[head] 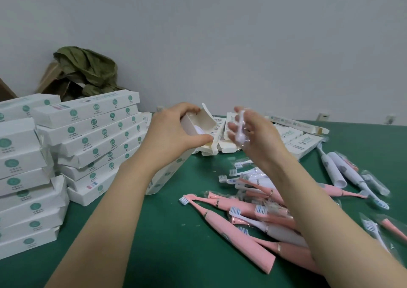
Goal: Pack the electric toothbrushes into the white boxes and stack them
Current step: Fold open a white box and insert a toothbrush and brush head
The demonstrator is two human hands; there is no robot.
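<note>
My left hand (174, 131) grips a long white box (169, 173) near its open far end, the flap (208, 117) standing up; something white shows inside the opening. Just right of that opening, my right hand (253, 133) pinches a small white brush head in a clear plastic sleeve (241, 126). A pile of pink and white electric toothbrushes (248, 212) lies on the green table (165, 243) below my right forearm. Stacks of closed white boxes (94, 138) stand at the left.
Flat, unfolded white boxes (290, 133) lie along the table's far edge by the grey wall. More white toothbrushes (343, 173) and bagged brush heads (374, 226) lie at the right. A brown carton with olive-green wrapping (83, 71) sits behind the stacks.
</note>
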